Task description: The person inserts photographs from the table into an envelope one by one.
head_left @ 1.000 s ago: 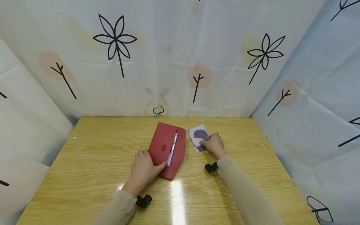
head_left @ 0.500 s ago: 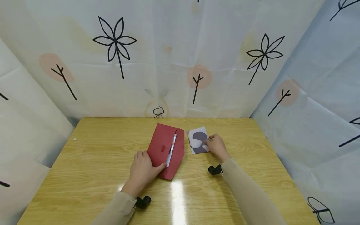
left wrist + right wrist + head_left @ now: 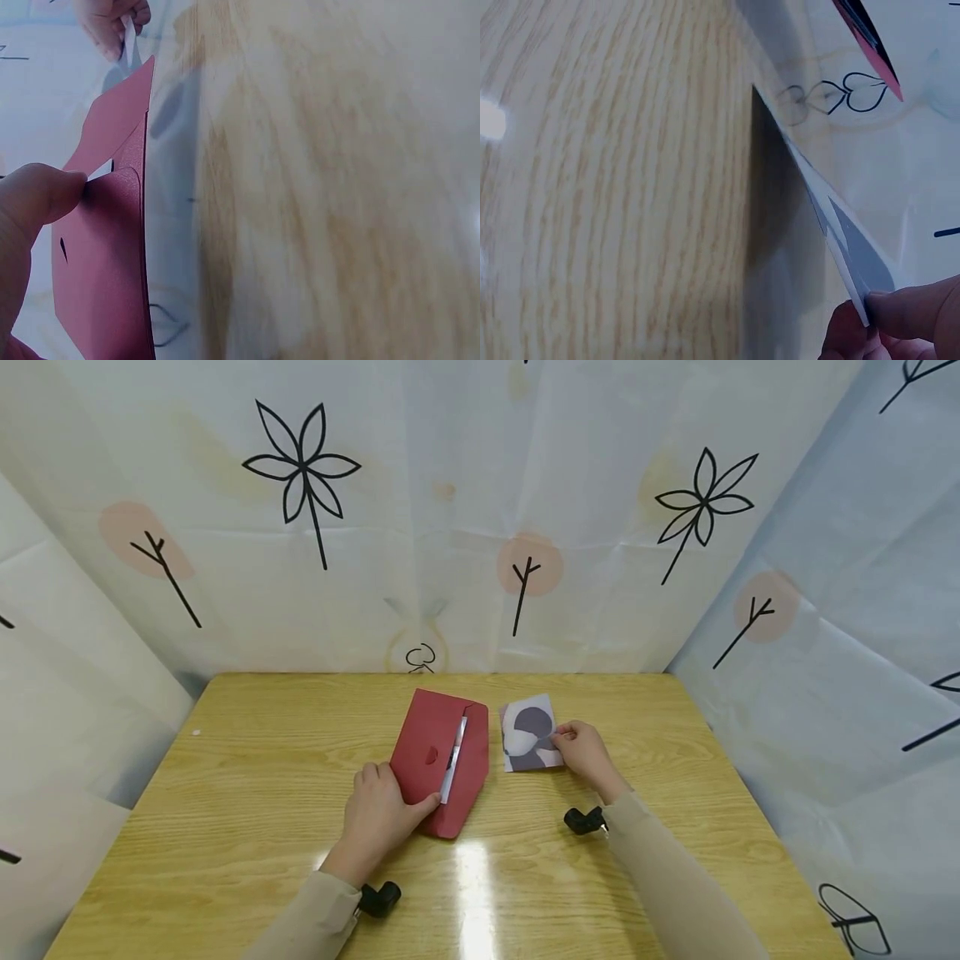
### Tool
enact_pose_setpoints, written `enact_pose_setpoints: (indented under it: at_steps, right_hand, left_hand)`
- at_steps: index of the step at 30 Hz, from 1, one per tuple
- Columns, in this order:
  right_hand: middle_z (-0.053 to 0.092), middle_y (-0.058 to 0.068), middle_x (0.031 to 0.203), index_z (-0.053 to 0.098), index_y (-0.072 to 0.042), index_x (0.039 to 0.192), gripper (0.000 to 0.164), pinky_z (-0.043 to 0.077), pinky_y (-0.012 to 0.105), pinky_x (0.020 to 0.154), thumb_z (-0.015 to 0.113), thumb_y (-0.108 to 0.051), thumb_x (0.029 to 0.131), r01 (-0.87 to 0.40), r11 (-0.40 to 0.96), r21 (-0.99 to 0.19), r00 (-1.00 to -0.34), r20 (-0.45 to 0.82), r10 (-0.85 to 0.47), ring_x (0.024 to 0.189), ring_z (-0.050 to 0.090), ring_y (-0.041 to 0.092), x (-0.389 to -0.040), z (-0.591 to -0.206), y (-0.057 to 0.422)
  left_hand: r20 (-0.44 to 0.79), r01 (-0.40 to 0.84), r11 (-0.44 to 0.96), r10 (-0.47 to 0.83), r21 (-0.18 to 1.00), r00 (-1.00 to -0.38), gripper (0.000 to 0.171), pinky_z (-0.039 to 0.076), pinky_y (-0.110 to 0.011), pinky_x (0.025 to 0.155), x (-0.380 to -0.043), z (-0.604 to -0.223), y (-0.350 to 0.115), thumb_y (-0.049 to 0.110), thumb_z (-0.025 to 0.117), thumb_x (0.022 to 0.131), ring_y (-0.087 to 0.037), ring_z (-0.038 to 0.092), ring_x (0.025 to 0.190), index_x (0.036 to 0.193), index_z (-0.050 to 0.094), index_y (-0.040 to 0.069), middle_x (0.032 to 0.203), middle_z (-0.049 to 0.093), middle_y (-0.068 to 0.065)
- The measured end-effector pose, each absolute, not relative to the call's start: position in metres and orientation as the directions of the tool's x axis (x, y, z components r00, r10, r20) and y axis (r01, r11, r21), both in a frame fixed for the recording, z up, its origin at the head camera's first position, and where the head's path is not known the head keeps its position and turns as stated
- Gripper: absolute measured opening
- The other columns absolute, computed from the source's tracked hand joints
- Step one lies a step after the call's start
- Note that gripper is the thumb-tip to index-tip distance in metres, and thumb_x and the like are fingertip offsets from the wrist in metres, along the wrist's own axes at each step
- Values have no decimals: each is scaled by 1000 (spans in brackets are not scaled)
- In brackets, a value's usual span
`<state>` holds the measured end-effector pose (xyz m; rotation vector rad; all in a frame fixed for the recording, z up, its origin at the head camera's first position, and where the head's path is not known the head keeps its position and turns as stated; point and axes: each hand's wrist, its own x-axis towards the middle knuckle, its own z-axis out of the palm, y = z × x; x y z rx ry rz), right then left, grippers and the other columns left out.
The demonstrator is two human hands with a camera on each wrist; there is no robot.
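My left hand (image 3: 377,810) grips the lower left of a red paper envelope (image 3: 427,722), thumb on its front beside the slit. A pale strip of paper (image 3: 453,762) shows inside that slit, and the pointed flap lies folded out to the right. Just right of the envelope, my right hand (image 3: 591,758) pinches the edge of a small square grey-and-white patterned paper (image 3: 531,727) between thumb and fingers. In the right wrist view this folded paper (image 3: 851,240) stands edge-on, its layers slightly spread. The left thumb (image 3: 45,195) presses at the envelope's opening in the left wrist view.
A wood-grain table (image 3: 262,802) lies under both hands. White cloth with line-drawn plants (image 3: 442,527) hangs behind and at both sides. A small white speck (image 3: 197,732) lies at the table's far left. Each wrist carries a black camera (image 3: 583,821).
My right hand has shifted slightly right and down along the patterned paper, now pinching its right edge. The paper has turned a little and lies squarer. My left hand still holds the envelope.
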<state>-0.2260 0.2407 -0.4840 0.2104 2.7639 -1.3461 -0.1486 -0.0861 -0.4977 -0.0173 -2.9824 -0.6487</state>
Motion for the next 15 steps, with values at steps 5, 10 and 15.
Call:
enact_pose_setpoints:
  at_steps: [5, 10, 15]
  right_hand:
    - [60, 13, 97, 60, 2, 111, 24, 46, 29, 63, 57, -17, 97, 137, 565, -814, -990, -94, 104, 80, 55, 21, -224, -481, 244]
    - [59, 11, 92, 58, 2, 109, 21, 45, 26, 62, 57, -15, 97, 119, 512, -850, -991, -70, 114, 76, 53, 18, -224, -478, 244]
    - [60, 11, 93, 58, 2, 110, 22, 50, 33, 70, 56, -16, 98, 117, 450, -885, -990, -66, 128, 78, 54, 17, -222, -474, 239]
  left_hand:
    - [82, 20, 913, -15, 407, -997, 91, 49, -41, 65, -151, -499, -89, 69, 69, 71, -30, 45, 87, 109, 50, -11, 98, 46, -18]
    - [79, 12, 914, -22, 406, -997, 90, 49, -41, 65, -154, -499, -93, 68, 69, 70, -30, 45, 87, 108, 50, -11, 97, 47, -19]
    - [75, 9, 909, -24, 417, -997, 89, 48, -41, 65, -157, -499, -96, 68, 70, 70, -30, 45, 87, 108, 50, -10, 97, 46, -18]
